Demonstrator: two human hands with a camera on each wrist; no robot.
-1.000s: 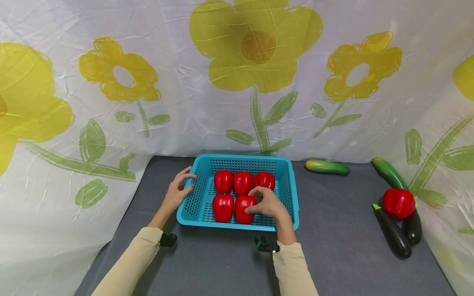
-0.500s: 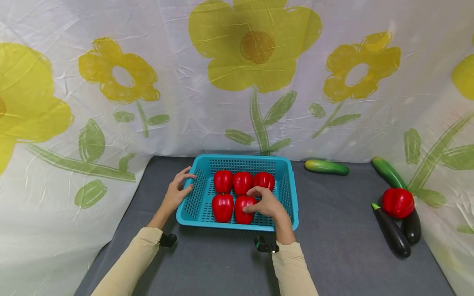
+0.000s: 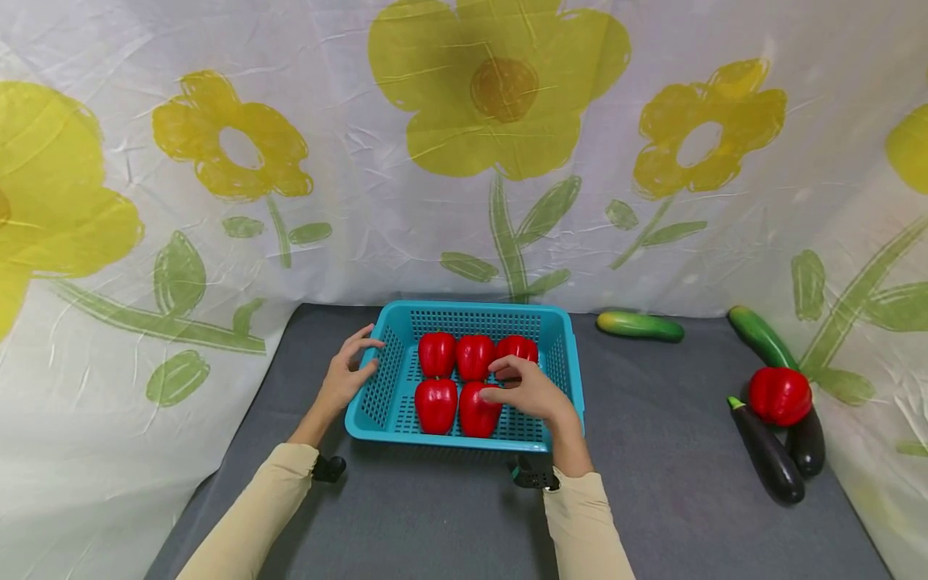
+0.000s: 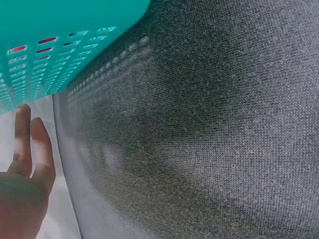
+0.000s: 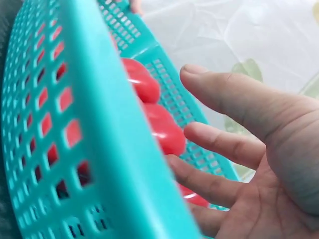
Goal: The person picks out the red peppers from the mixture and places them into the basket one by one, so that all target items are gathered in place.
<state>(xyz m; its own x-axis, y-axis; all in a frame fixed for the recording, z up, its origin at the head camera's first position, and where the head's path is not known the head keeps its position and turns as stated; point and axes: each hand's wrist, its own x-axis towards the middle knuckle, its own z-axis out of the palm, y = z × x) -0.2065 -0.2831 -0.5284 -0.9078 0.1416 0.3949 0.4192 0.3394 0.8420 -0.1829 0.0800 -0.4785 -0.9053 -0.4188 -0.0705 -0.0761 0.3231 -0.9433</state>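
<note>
A blue plastic basket (image 3: pixel 457 440) holds several red bell peppers in two rows. My left hand (image 3: pixel 342 383) is at its left rim with fingers slightly bent; in the left wrist view two fingers (image 4: pixel 42 144) show close by the basket's perforated wall (image 4: pixel 55 59). My right hand (image 3: pixel 532 392) hovers over the basket's right part, thumb and fingers apart and holding nothing. Nearest to it is the front-right bell pepper (image 3: pixel 478 411); the back-right bell pepper (image 3: pixel 518 346) is partly hidden behind the fingers. The right wrist view shows the spread right hand (image 5: pixel 239 144) beyond the near rim.
On the grey cloth (image 3: pixel 435 524), a yellow-green cucumber (image 3: pixel 640 325) lies right of the basket. Farther right, a green cucumber (image 3: pixel 764 338), a red bell pepper (image 3: pixel 780 397) and two eggplants (image 3: pixel 766 455) are bunched together. A flowered white curtain (image 3: pixel 348 242) hangs behind.
My right hand has let go of the front-right bell pepper and moved up and slightly to the right. The left hand has stayed at the basket's left rim.
</note>
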